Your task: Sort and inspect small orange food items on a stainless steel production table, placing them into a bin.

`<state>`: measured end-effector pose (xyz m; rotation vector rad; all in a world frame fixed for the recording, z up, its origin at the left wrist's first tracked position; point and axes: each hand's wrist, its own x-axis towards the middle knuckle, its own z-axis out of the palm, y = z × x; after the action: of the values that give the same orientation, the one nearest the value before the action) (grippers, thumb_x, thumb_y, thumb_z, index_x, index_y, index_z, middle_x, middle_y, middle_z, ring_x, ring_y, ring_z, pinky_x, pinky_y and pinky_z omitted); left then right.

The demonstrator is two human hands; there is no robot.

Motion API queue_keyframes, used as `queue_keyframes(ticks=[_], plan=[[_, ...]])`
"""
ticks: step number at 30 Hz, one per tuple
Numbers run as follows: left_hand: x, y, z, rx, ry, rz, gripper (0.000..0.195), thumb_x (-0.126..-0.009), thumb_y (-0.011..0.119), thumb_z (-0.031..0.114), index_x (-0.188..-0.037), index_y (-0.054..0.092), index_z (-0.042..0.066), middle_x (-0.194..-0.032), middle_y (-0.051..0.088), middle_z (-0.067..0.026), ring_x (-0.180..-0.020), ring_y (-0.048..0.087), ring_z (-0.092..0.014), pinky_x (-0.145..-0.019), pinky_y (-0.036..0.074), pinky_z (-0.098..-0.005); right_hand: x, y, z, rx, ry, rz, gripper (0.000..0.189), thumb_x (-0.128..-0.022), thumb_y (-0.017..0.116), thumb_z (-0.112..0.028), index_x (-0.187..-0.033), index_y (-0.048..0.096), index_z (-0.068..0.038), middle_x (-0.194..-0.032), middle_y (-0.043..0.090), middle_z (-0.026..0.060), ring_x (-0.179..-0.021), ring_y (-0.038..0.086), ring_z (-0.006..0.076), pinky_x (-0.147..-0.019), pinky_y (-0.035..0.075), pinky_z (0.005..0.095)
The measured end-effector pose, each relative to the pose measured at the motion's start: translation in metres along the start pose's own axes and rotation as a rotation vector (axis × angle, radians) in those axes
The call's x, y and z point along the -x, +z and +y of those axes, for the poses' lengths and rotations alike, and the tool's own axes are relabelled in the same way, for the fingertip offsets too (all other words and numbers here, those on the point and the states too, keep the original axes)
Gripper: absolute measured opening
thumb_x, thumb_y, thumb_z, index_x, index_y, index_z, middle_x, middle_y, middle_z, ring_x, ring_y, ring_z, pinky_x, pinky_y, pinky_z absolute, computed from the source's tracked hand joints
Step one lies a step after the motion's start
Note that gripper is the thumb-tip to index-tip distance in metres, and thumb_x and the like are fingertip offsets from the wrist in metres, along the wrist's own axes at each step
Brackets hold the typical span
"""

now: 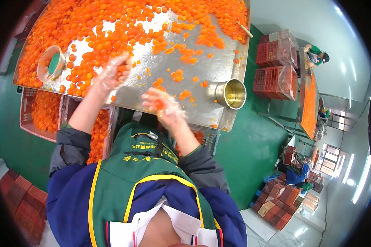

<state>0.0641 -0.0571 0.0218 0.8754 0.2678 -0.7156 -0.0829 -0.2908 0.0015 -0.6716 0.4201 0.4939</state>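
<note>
Many round orange balls, seemingly egg yolks (pixel 108 40), cover the far and left parts of a metal table (pixel 204 68). My left hand (pixel 115 72), in a clear plastic glove, is above the table at the edge of the pile, fingers curled around an orange yolk. My right hand (pixel 164 105), also gloved, is palm up at the near edge with an orange yolk in it. Small clumps and bits of orange lie flat on the metal beyond my hands. A steel cup (pixel 232 94) with yellowish liquid lies to the right. A pale bowl with something green inside (pixel 51 63) stands at the left.
Crates of orange yolks (pixel 40 126) stand below the table's near edge. A thin stick (pixel 245 30) rests on its right rim. Red crates (pixel 275 80) and another table with orange yolks (pixel 309 105) are at right, where other people work. Stacked crates (pixel 273 200) stand lower right.
</note>
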Motion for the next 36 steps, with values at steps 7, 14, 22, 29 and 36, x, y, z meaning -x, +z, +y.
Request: queue_keyframes(ticks=[7, 14, 22, 29, 36], plan=[[-0.007, 0.084, -0.084, 0.159, 0.121, -0.145, 0.022, -0.099, 0.064, 0.027, -0.091, 0.067, 0.006, -0.073, 0.061, -0.0018, -0.058, 0.056, -0.011, -0.052, 0.046, -0.0239, 0.032, -0.019, -0.015, -0.424, -0.093, -0.077, 0.065, -0.104, 0.036, -0.06, -0.143, 0.048, -0.009, -0.155, 0.041, 0.016, -0.138, 0.044, 0.0395, -0.105, 0.046, 0.0563], [0.003, 0.139, -0.094, -0.318, 0.112, -0.348, 0.02, -0.095, 0.065, 0.02, -0.102, 0.072, 0.002, -0.097, 0.072, -0.0061, -0.089, 0.066, -0.013, -0.08, 0.05, -0.0302, 0.038, -0.054, -0.009, -0.767, -0.268, -0.117, 0.058, -0.103, 0.043, -0.055, -0.14, 0.053, -0.011, -0.151, 0.045, 0.0185, -0.137, 0.042, 0.0458, -0.104, 0.046, 0.0629], [-0.053, 0.085, -0.126, -1.593, 0.803, 0.049, 0.045, -0.097, 0.059, 0.024, -0.137, 0.056, 0.004, -0.126, 0.066, -0.0142, -0.119, 0.061, -0.023, -0.104, 0.046, -0.0355, 0.055, -0.058, -0.015, -0.761, -0.4, -0.138, 0.05, -0.105, 0.041, -0.048, -0.126, 0.063, -0.009, -0.142, 0.056, 0.0155, -0.137, 0.043, 0.0453, -0.105, 0.043, 0.0651], [-0.016, 0.102, -0.179, -0.159, -0.537, -0.171, 0.058, -0.102, 0.04, 0.064, -0.116, 0.055, 0.01, -0.078, 0.063, -0.0155, -0.053, 0.057, -0.021, -0.038, 0.041, -0.0287, 0.053, -0.066, -0.021, -0.745, -0.556, -0.082, 0.048, -0.105, 0.045, -0.042, -0.123, 0.063, -0.001, -0.13, 0.063, 0.0201, -0.134, 0.049, 0.0398, -0.113, 0.038, 0.0592], [-0.007, 0.127, -0.198, -0.006, -0.463, -0.076, 0.04, -0.105, 0.046, 0.047, -0.106, 0.058, 0.009, -0.076, 0.059, -0.0054, -0.054, 0.055, -0.017, -0.039, 0.041, -0.0242, 0.067, -0.072, -0.016, -0.9, -0.547, 0.062, 0.046, -0.104, 0.046, -0.046, -0.115, 0.065, -0.005, -0.107, 0.067, 0.0117, -0.113, 0.061, 0.0322, -0.096, 0.053, 0.0512]])
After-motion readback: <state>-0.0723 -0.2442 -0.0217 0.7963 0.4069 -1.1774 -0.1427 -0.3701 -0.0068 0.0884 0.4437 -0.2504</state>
